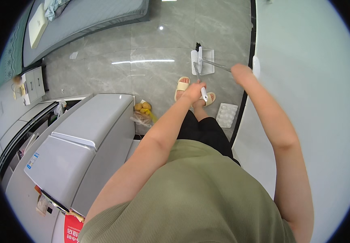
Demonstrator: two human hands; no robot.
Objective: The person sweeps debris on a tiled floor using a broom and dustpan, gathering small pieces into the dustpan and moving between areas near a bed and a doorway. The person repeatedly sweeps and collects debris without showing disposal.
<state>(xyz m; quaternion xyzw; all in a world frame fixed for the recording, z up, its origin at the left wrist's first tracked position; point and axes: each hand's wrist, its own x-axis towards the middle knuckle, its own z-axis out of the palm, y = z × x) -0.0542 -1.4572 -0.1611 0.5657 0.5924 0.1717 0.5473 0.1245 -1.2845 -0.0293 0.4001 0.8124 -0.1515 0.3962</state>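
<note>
My left hand is closed round the handle of one long-handled tool, whose white grip end sticks out below the fist. My right hand grips the metal pole of a second tool. Beyond my feet, a white dustpan and a white broom head sit close together over the tiled floor. Dark bristles or a dark clump show at their far side. The parts overlap, so which pole joins the pan is hard to tell.
A white tray with round hollows lies by the right wall. To the left stand a refrigerator and a bag of yellow-brown produce. A grey mattress is at the upper left, with a white scrap on the floor below it.
</note>
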